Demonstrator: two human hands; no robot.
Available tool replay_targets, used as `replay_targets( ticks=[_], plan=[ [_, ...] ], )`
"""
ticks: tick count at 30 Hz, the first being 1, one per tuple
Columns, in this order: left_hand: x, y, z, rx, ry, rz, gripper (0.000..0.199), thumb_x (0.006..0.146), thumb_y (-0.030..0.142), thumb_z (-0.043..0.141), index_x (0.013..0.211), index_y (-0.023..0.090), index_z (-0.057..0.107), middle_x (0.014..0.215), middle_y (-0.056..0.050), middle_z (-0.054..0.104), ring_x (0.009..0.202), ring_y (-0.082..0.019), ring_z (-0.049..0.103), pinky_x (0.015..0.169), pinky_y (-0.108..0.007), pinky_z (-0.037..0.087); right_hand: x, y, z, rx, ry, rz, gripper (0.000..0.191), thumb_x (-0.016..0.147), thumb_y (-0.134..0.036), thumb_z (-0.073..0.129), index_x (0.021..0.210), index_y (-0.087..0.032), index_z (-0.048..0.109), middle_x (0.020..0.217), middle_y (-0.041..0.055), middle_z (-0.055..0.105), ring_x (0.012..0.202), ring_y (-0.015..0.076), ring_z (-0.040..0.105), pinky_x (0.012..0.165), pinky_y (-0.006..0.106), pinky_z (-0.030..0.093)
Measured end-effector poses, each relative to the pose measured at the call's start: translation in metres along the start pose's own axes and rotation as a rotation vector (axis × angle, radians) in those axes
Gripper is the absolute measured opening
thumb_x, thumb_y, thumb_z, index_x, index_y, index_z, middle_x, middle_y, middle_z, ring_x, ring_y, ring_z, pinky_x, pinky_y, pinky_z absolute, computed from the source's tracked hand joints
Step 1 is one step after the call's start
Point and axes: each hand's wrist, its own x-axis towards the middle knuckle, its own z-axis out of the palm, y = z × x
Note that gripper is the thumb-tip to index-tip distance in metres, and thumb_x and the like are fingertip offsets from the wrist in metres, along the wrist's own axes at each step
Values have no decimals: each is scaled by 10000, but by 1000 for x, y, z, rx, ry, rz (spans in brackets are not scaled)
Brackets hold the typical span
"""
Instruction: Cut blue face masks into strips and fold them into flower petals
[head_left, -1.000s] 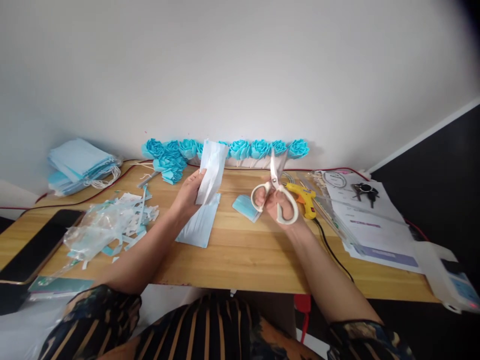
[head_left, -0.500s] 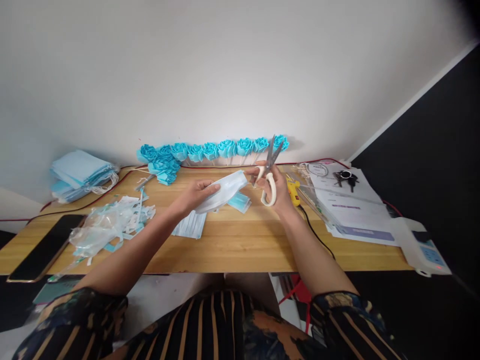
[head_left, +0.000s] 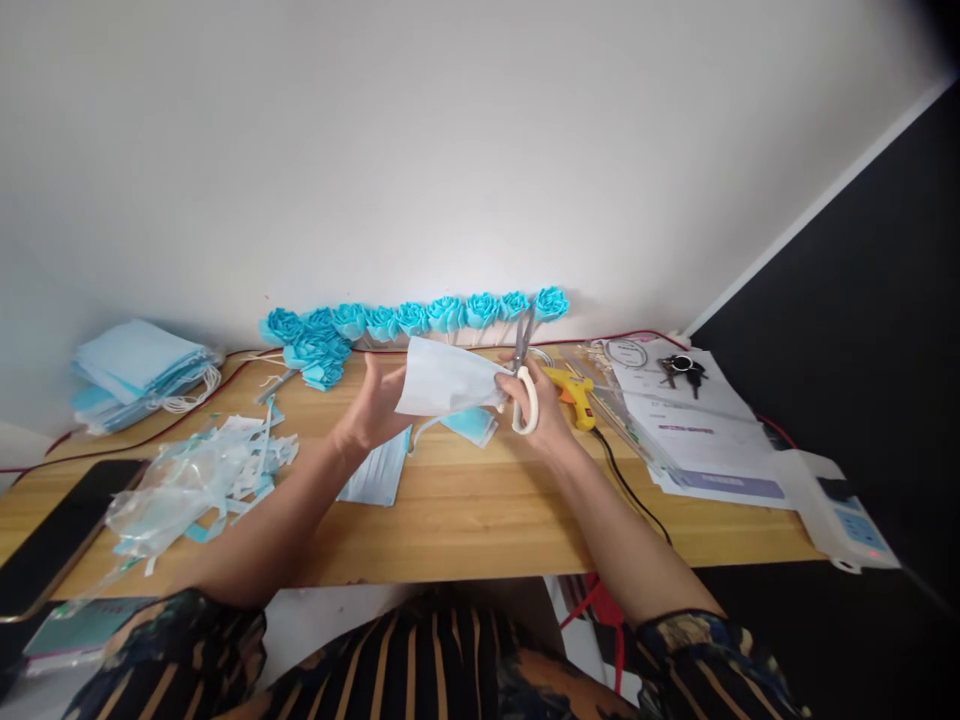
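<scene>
A pale blue-white face mask sheet hangs spread above the desk. My left hand is at its left edge, thumb raised and apart, with the other fingers partly hidden behind the sheet. My right hand is closed round the white handles of the scissors, whose blades point up, while its thumb and fingers also pinch the right end of the sheet. Beneath the sheet lie a bright blue cut piece and a pleated mask.
Blue mask-fabric flowers line the wall. At left are stacked masks, scraps with a clear plastic bag and a phone. At right are a yellow glue gun, papers, keys and a power strip.
My left thumb has lifted off the mask sheet, which now shows broader and flatter. My right hand has moved slightly left and grips the sheet's right end. The view has shifted slightly.
</scene>
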Motion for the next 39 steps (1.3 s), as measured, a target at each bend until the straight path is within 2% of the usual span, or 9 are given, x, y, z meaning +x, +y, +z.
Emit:
replay_targets(
  ticks=[4, 8, 13, 16, 23, 27, 30, 34, 39],
  plan=[
    [-13, -19, 2, -82, -74, 41, 819, 596, 679, 844, 1221, 173, 691, 1280, -169, 690, 1353, -367, 532, 1109, -481, 429, 4, 9, 1, 157, 1, 76, 391, 675, -378, 786, 990, -256, 589, 775, -35, 605, 651, 147, 569, 554, 266, 476],
    [-16, -29, 5, 45, 58, 1, 445, 723, 378, 868, 1084, 155, 738, 1231, -158, 717, 1263, -338, 609, 1064, -465, 479, 2, 15, 6, 157, -19, 132, 432, 671, -386, 791, 1022, -245, 582, 766, -37, 602, 621, 146, 565, 523, 265, 452],
    [-10, -28, 4, 10, 334, 96, 401, 740, 366, 846, 1040, 128, 726, 1013, -97, 759, 937, -242, 721, 833, -398, 594, -4, 18, 8, 108, -79, 136, 488, 700, -416, 800, 1112, -248, 601, 763, -46, 575, 569, 120, 528, 488, 254, 443],
    [-9, -24, 3, -49, 398, 148, 380, 693, 343, 872, 969, 137, 712, 902, -50, 760, 815, -199, 725, 744, -341, 599, -7, 18, 9, 53, -96, 101, 498, 713, -441, 803, 1138, -250, 624, 763, -48, 560, 595, 115, 533, 512, 245, 455],
    [-8, -20, 5, -117, 411, 186, 372, 721, 321, 840, 1007, 137, 689, 909, -49, 770, 851, -211, 739, 750, -338, 608, -8, 18, 9, -36, -141, 67, 532, 698, -408, 836, 1174, -268, 644, 716, -71, 520, 551, 89, 487, 499, 230, 423],
    [-7, -20, 3, -238, 422, 192, 268, 769, 254, 809, 992, 158, 696, 937, -27, 780, 862, -185, 739, 823, -339, 605, -5, 20, 8, 72, -136, 87, 555, 697, -510, 825, 1159, -270, 632, 806, -39, 570, 665, 134, 597, 577, 268, 503],
    [-9, -24, 1, -313, 393, 178, 196, 786, 250, 801, 939, 165, 713, 954, -25, 787, 920, -191, 743, 906, -363, 589, -5, 21, 8, 69, -157, 94, 601, 656, -478, 861, 1169, -267, 628, 864, -29, 601, 717, 146, 631, 658, 291, 537],
    [-15, -32, 1, -310, 279, 143, 219, 744, 289, 841, 899, 169, 742, 995, -40, 789, 1015, -235, 731, 987, -415, 557, -7, 24, 9, -49, -137, 72, 577, 681, -371, 843, 1205, -266, 623, 733, -66, 539, 585, 105, 543, 546, 244, 457],
    [-18, -31, -3, -201, 239, 143, 252, 683, 318, 877, 841, 167, 751, 948, -59, 783, 983, -261, 723, 920, -422, 566, -7, 20, 7, -127, -72, 13, 464, 712, -320, 782, 1144, -261, 623, 674, -80, 456, 534, 91, 451, 495, 229, 399]
  ],
)
